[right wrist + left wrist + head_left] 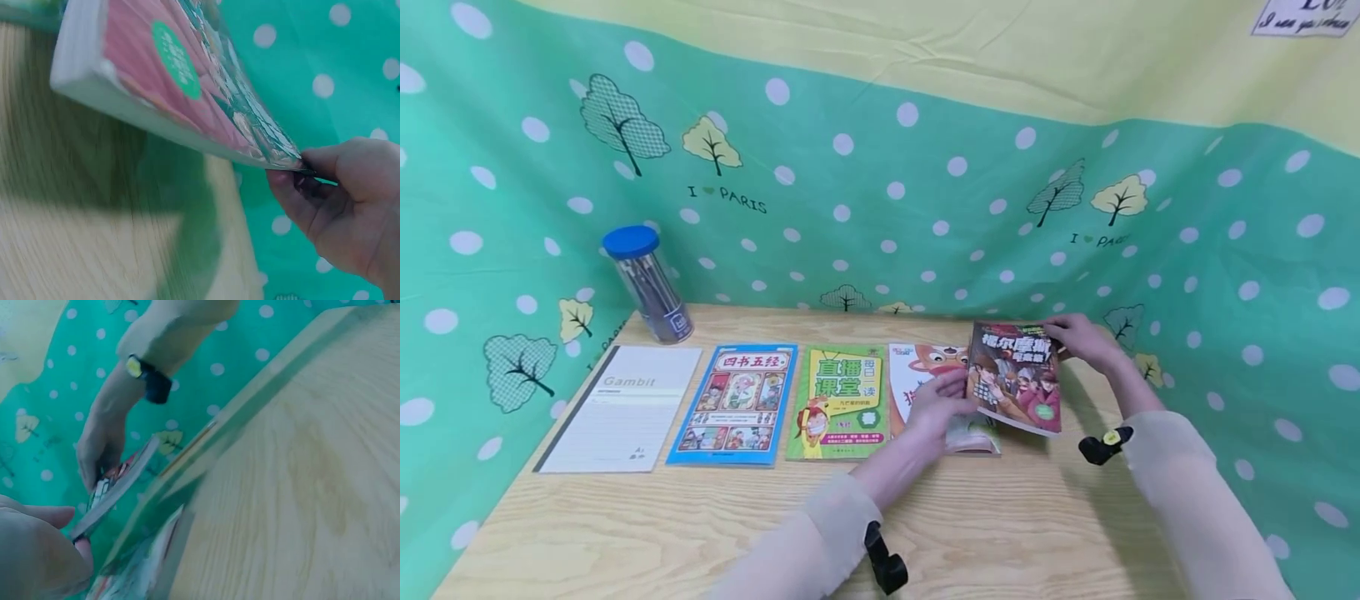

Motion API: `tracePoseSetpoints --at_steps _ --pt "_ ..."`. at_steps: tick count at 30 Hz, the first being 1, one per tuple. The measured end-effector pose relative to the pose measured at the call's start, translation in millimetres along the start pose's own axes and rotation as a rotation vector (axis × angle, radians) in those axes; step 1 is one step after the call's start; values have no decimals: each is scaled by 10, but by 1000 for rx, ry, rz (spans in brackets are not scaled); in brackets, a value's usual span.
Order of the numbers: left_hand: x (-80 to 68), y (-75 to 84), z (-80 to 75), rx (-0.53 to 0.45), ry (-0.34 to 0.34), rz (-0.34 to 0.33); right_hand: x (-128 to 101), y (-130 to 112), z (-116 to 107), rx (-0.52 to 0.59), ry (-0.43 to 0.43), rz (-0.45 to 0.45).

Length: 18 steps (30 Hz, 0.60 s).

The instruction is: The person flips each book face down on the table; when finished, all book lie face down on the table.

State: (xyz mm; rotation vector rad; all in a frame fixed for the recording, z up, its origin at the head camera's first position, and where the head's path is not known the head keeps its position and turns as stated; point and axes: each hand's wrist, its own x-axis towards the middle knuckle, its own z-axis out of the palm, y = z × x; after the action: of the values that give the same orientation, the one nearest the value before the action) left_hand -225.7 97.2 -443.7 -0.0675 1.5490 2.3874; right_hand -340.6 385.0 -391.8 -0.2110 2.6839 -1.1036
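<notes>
A dark-covered comic book [1017, 379] is tilted up off the wooden table [1000, 533], at the right end of a row of books. My right hand [1063, 337] pinches its far top corner; the right wrist view shows thumb and fingers closed on the book's [187, 81] edge. My left hand [958, 392] holds the book's left edge, with the thumb [37, 515] above the cover [115, 484] and a finger beneath. Under the left hand lies a white book with an orange figure [917, 367], partly covered by the raised book.
Left of these lie a green book [838, 404], a blue comic-cover book [735, 404] and a "Gambit" notebook [621, 408]. A clear jar with a blue lid [651, 287] stands at the back left. Green dotted cloth [925, 208] walls the table's back and sides.
</notes>
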Motion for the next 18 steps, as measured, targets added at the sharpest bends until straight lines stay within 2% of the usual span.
tracePoseSetpoints --at_steps 8,14,18 --pt "-18 219 -306 -16 19 60 -104 -244 173 174 162 30" --pt "-97 417 -532 -28 41 68 -201 -424 354 308 281 14" --pt "-155 536 -703 -60 73 72 -271 -555 495 376 317 13"
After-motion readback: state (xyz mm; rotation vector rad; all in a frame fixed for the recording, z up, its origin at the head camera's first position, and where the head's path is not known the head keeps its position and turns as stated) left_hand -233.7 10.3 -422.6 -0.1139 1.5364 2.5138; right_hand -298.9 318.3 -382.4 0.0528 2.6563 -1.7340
